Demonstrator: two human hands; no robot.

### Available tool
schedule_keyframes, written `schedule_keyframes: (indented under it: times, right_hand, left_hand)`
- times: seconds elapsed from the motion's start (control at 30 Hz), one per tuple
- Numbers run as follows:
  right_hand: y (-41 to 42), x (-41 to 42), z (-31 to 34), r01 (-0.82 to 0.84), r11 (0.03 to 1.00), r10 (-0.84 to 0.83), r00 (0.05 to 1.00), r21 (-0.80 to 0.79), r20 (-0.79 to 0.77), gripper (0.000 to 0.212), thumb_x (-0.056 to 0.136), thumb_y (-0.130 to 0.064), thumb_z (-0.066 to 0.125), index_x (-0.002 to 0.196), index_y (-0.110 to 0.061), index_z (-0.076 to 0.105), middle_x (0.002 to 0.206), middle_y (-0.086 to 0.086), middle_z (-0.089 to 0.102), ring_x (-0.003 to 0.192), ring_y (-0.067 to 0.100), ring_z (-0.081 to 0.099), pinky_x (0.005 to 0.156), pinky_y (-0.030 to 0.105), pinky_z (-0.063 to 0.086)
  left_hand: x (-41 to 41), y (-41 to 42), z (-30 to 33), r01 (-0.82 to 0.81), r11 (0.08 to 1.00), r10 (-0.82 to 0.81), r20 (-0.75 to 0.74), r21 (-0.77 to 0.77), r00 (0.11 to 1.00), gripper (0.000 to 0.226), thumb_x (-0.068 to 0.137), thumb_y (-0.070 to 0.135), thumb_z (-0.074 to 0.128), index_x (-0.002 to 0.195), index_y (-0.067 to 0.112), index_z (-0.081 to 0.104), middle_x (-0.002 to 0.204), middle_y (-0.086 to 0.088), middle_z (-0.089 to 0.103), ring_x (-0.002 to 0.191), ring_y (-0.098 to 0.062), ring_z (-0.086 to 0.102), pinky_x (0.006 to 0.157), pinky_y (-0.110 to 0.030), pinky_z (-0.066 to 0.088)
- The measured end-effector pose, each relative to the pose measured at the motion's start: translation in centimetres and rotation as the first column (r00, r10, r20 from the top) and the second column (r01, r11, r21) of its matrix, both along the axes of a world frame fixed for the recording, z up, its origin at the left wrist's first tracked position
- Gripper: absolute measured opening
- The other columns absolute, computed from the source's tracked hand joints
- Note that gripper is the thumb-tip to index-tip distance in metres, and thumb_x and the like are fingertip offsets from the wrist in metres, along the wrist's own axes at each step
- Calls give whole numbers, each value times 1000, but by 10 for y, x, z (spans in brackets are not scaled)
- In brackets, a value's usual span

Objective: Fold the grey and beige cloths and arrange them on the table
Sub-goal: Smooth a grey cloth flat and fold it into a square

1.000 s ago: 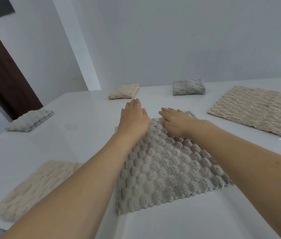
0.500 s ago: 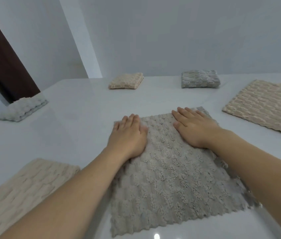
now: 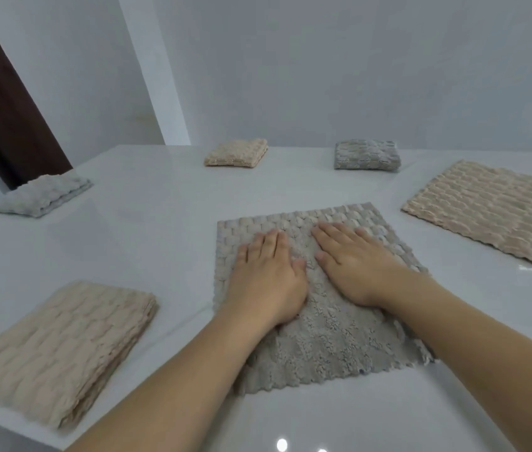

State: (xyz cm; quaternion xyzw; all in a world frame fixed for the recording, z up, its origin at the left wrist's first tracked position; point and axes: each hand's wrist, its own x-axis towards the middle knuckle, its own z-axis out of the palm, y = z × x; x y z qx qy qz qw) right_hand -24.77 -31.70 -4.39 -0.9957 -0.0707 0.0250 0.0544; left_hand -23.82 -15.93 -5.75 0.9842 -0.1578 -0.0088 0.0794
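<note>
A grey textured cloth [image 3: 323, 340] lies flat on the white table [image 3: 147, 230] in front of me. My left hand [image 3: 268, 275] and my right hand [image 3: 352, 262] both press flat on its middle, side by side, fingers straight and pointing away from me. A beige cloth [image 3: 493, 210] lies spread out at the right. A folded beige cloth [image 3: 59, 347] sits at the near left. Small folded cloths rest further back: a beige one [image 3: 237, 152], a grey one [image 3: 366, 154] and a pale grey one [image 3: 42, 194] at the far left edge.
The table's left edge runs close to the pale grey cloth and the near-left beige cloth. A white wall [image 3: 356, 76] stands behind the table, and a dark brown door [image 3: 0, 119] shows at the far left. Bare tabletop lies between the cloths.
Both hands have slid back along the grey cloth from its far edge to its middle, staying flat on it. The cloth now lies smoother and squarer on the table.
</note>
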Motion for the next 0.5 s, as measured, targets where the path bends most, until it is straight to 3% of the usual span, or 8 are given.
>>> schedule_keyframes:
  times: [0.2,0.33,0.5]
  right_hand:
    - [-19,2,-3,35,999,-35,999,-6,-22,56,102,-45,8,154,-27,-3,161,-8,-9,147,10,-8,120,34,-6]
    - [-46,-9,-1,119,993,-120,992,-25,-41,57,101,-47,4,154,-28,-6,161,-10,-11,147,9,-10,120,37,-6]
    - [-46,-8,11,188,973,-201,976,-134,-89,58,101,-44,4,154,-21,-5,161,-4,-11,148,14,-9,119,42,-8]
  left_hand:
    - [2,14,4,5,1000,-4,-21,10,1000,64,102,46,10,157,17,-3,165,1,-7,151,-15,-9,122,-41,-5]
    - [1,47,4,-78,997,79,-38,15,996,63,102,46,10,157,17,-1,165,2,-7,151,-15,-9,122,-42,-3]
    - [-3,50,14,-129,990,130,-19,63,991,62,102,42,11,157,12,3,165,-3,-4,151,-19,-6,122,-43,-7]
